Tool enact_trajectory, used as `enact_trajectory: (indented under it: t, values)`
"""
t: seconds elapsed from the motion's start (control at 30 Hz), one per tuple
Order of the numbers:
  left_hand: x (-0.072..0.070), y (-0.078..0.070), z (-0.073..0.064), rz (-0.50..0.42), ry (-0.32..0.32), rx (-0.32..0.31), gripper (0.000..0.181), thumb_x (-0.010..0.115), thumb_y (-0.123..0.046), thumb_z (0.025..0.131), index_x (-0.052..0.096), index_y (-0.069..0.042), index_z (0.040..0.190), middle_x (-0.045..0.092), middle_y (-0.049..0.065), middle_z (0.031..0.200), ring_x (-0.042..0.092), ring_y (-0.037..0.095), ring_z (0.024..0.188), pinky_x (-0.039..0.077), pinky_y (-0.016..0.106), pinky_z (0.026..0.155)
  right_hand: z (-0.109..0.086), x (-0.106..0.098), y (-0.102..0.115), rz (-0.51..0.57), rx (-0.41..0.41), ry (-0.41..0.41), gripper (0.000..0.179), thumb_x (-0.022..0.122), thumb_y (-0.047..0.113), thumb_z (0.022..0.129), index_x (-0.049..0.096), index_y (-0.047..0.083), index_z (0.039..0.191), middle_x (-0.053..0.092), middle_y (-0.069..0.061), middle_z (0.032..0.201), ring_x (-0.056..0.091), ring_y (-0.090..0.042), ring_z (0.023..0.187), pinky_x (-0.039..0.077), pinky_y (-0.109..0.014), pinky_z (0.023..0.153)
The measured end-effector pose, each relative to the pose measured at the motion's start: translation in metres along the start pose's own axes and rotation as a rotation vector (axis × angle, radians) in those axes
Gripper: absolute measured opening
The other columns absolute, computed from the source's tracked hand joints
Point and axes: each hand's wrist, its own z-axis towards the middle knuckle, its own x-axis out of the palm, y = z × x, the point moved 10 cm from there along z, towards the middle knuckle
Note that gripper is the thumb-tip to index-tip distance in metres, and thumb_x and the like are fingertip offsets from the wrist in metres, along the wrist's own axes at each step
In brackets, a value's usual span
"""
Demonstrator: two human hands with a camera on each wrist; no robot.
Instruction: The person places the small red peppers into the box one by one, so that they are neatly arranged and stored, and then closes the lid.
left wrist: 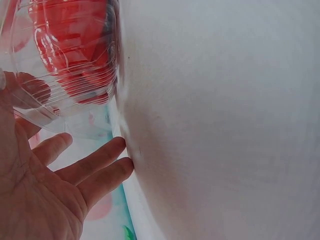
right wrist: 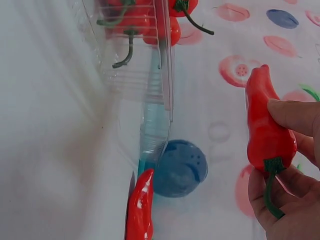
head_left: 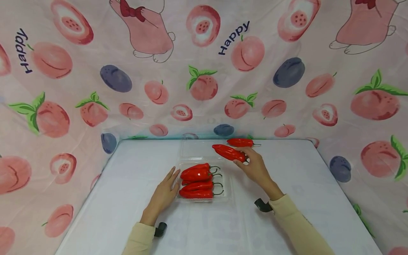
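Observation:
My right hand [head_left: 255,166] pinches a red pepper [head_left: 230,153] by its stem end, above the table behind the box; in the right wrist view the pepper [right wrist: 267,125] shows its green stem pointing down. Several red peppers [head_left: 197,180] lie side by side in a clear plastic box [head_left: 227,193], stems toward the right. My left hand [head_left: 163,193] rests at the box's left side with fingers spread, and the left wrist view shows the fingers [left wrist: 102,160] extended beside the clear wall [left wrist: 65,112]. Whether the thumb grips the rim is hard to see.
Another red pepper [head_left: 240,142] lies near the table's back edge, beyond the right hand. The box's clear lid [head_left: 196,150] lies folded open toward the back. A white cloth covers the table [head_left: 127,184]; a fruit-print curtain [head_left: 178,78] hangs behind it.

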Motion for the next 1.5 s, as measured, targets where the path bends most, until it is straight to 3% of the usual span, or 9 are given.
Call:
enact_trajectory:
  t: [0.5,0.93,1.5]
  values:
    - [0.000,0.001,-0.001,0.001,0.003,-0.008,0.055,0.051,-0.028,0.099,0.039,-0.025,0.152,0.029,0.000,0.162,0.046,0.034,0.139,0.041,0.057,0.109,-0.011,0.012,0.016,0.019,-0.021,0.036,0.044,0.077,0.017,0.084,0.062,0.014,0.126,0.066,-0.005,0.121,0.060,-0.022,0.102,0.058,-0.040,0.085]
    - [0.000,0.000,0.000,-0.007,0.011,-0.009,0.055,0.051,-0.029,0.099,0.039,-0.025,0.152,0.029,-0.001,0.163,0.044,0.034,0.141,0.039,0.057,0.111,-0.022,0.023,0.027,0.046,-0.034,0.087,0.042,0.076,0.019,0.086,0.063,0.016,0.125,0.066,-0.004,0.123,0.061,-0.022,0.108,0.059,-0.041,0.088]
    - [-0.001,-0.002,-0.002,0.000,0.015,-0.004,0.054,0.050,-0.028,0.099,0.039,-0.024,0.152,0.028,-0.001,0.163,0.046,0.034,0.139,0.039,0.056,0.111,-0.037,0.046,0.037,0.102,-0.110,0.127,0.041,0.076,0.016,0.085,0.063,0.017,0.125,0.066,0.000,0.121,0.063,-0.016,0.106,0.060,-0.032,0.086]
